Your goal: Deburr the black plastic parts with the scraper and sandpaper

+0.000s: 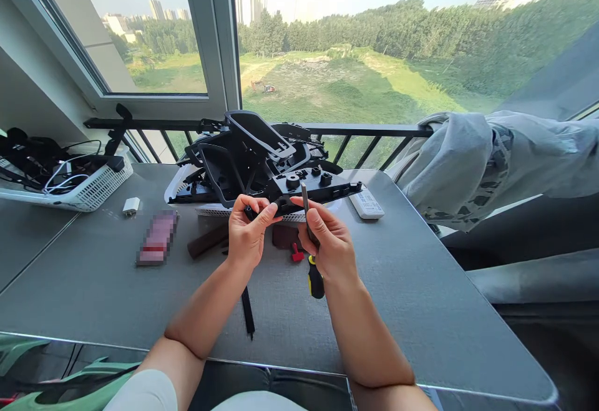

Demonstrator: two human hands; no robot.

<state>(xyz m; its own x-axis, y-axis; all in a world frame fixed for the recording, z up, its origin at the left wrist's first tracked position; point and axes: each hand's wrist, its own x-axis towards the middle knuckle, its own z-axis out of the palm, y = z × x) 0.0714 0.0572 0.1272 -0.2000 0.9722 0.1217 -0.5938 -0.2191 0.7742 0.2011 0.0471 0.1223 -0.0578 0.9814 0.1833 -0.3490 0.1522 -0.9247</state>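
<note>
My left hand (249, 231) is closed, pinching a small black plastic part (282, 204) between thumb and fingers. My right hand (329, 240) is wrapped round a slim grey metal tool (304, 196), its flat tip pointing up beside that part. The tool's exact kind I cannot make out. Just behind both hands rises a pile of black plastic frames and panels (224, 171) on a white basket (174, 188). A long black panel with round knobs (322, 194) lies at its front. Below my right hand is a yellow and black screwdriver handle (316, 280).
On the grey table (116, 305) are a red clip-like piece (297, 253), a dark brown cylinder (206, 241), a black strip (248, 314), a blurred pink pack (158, 237), a white adapter (131, 206) and a white remote (367, 204). A cable-filled basket (100, 185) stands left; grey cloth (449, 161) hangs right.
</note>
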